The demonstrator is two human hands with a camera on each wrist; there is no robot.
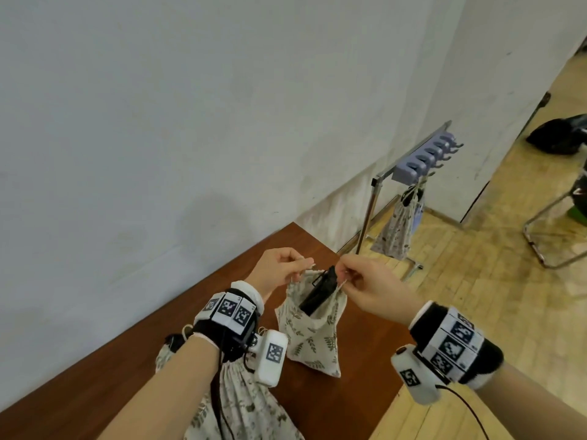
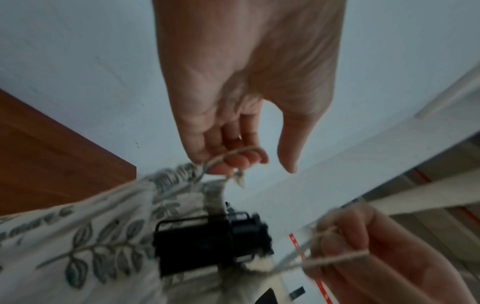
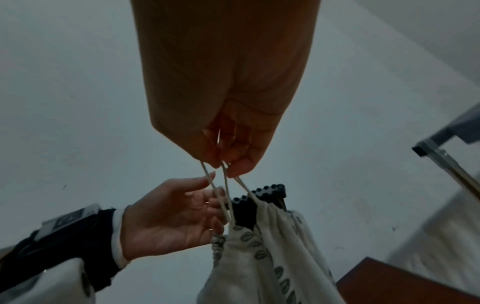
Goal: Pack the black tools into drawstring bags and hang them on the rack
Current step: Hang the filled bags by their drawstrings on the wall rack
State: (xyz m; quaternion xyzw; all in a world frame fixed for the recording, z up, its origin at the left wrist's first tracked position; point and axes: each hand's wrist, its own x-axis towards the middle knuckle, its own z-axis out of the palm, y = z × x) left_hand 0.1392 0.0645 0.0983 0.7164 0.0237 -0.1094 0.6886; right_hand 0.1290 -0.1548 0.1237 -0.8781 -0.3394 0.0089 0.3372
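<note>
A leaf-print drawstring bag [image 1: 313, 331] hangs just above the brown table [image 1: 133, 360], held up by its cords. A black tool [image 1: 320, 290] sticks out of its open mouth. My left hand [image 1: 301, 265] holds the left cord, which loops over its curled fingers [image 2: 233, 162]. My right hand [image 1: 344, 276] pinches the right cords between thumb and fingertips [image 3: 228, 164]. The left wrist view shows the tool [image 2: 207, 242] at the bag's [image 2: 91, 236] mouth. From the right wrist, the bag [image 3: 259, 257] hangs below the cords.
A metal rack [image 1: 422, 154] with grey hooks stands on the wood floor at the right, with one filled leaf-print bag [image 1: 397, 227] hanging from it. Another leaf-print bag [image 1: 241, 404] lies on the table under my left forearm. Chair legs [image 1: 546, 236] stand at the far right.
</note>
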